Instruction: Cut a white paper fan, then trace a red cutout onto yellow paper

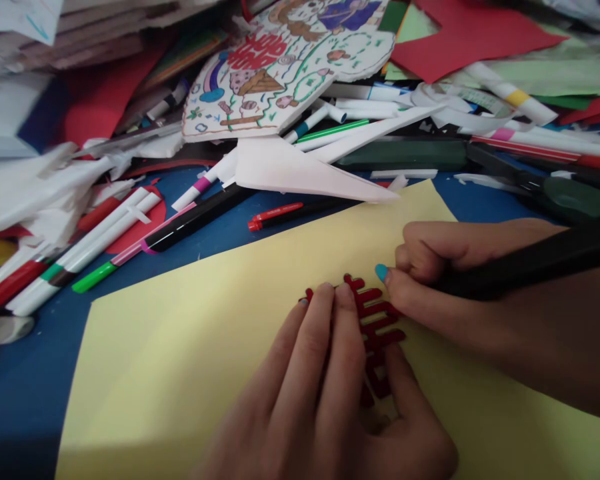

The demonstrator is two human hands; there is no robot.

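A red cut-out shape with comb-like prongs and a dark outline lies on a large yellow sheet of paper. My left hand rests over it, fingers on its left part and thumb at its lower right edge, pinning it to the sheet. Much of the shape is hidden beneath these fingers. In my right hand is a thick black marker, its barrel slanting out to the right. That hand is closed around it, right beside the prongs; the marker's tip is hidden behind the fingers.
Beyond the sheet, a blue table is strewn with several markers, a red pen and paper scraps. A drawn-on white card lies at the back. Dark green-handled scissors and red paper are at right.
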